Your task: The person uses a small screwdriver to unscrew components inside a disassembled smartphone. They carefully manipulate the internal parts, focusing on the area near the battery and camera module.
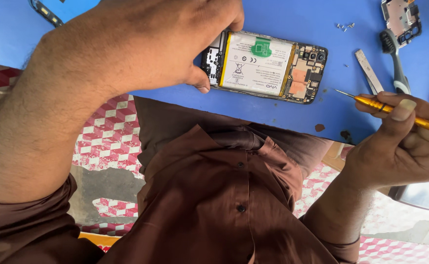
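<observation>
**Opened phone pinned flat, driver held clear**

My left hand (pixel 141 44) clamps one end of the opened black smartphone with its white battery (pixel 263 66), steadying it on the blue table (pixel 297 22). Its long axis runs across my view, camera end toward my right hand (pixel 400 142), whose fingers pinch the slim gold screwdriver (pixel 395 110), tip aimed at the phone.

We've got our left hand (pixel 141 44) clamped over one end of the opened phone (pixel 266 66), thumb pressing its near edge, battery and circuit board facing up on the blue table (pixel 322 29). Our right hand (pixel 400 142) pinches a gold screwdriver (pixel 390 108), tip hanging just off the phone's free corner, not touching. Beyond that grip lie a brush (pixel 395 58), metal tweezers (pixel 368 71) and a few loose screws (pixel 345 26).
</observation>
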The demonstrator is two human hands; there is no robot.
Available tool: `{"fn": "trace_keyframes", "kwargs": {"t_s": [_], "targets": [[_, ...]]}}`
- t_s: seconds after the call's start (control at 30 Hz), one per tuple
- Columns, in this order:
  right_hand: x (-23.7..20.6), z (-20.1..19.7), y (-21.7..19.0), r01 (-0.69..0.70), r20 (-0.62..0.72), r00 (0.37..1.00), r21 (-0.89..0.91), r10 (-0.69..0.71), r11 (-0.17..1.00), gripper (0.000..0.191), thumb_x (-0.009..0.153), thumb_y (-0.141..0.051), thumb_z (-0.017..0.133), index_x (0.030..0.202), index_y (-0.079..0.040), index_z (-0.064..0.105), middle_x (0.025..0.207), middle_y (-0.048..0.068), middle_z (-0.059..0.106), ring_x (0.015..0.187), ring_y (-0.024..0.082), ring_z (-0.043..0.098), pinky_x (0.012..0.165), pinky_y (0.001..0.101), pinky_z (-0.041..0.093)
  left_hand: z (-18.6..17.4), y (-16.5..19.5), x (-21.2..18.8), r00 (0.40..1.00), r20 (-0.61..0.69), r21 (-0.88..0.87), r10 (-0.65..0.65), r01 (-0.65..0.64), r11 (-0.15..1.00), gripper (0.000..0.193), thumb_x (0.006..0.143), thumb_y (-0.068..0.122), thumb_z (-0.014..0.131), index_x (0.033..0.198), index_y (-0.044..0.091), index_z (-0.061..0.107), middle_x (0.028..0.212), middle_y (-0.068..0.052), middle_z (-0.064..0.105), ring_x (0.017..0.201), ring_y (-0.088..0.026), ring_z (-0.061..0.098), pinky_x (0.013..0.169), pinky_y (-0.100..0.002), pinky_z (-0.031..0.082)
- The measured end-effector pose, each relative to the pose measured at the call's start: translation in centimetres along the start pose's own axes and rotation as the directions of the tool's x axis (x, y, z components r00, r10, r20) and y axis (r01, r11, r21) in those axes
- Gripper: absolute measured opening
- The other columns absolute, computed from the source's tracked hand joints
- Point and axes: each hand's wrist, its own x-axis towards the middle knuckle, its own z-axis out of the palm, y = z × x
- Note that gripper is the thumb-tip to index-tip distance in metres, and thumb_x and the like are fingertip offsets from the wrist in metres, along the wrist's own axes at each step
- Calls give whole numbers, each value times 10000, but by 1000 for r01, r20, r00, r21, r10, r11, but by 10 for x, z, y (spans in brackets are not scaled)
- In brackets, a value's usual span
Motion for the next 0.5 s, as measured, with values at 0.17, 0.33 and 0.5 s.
{"fn": "trace_keyframes", "kwargs": {"t_s": [0.17,0.33,0.5], "targets": [[0,1,-2,-4,22,1000,-5,4,1000,407,1231,-30,575,1470,156,303,1119,283,655,892,331,737,826,418,750,0,-1,-3,999,-36,22,10,-10,1000,675,632,364,954,1121,39,621,999,-67,662,909,-255,674,701,-410,533],[5,3,-5,46,63,997,-45,-43,998,348,1221,-64,575,1389,181,394,1087,281,693,868,333,772,808,399,741,0,-1,-7,991,-119,94,64,-52,994,665,616,391,941,1070,25,622,963,-76,650,888,-253,669,699,-389,541],[11,3,-8,68,90,994,-125,-57,990,353,1219,-114,580,1104,220,579,1032,283,719,830,340,795,790,372,722,1,-4,-10,998,-50,150,25,-17,989,645,651,432,935,1100,58,664,908,-41,653,870,-213,677,710,-358,557]]}}
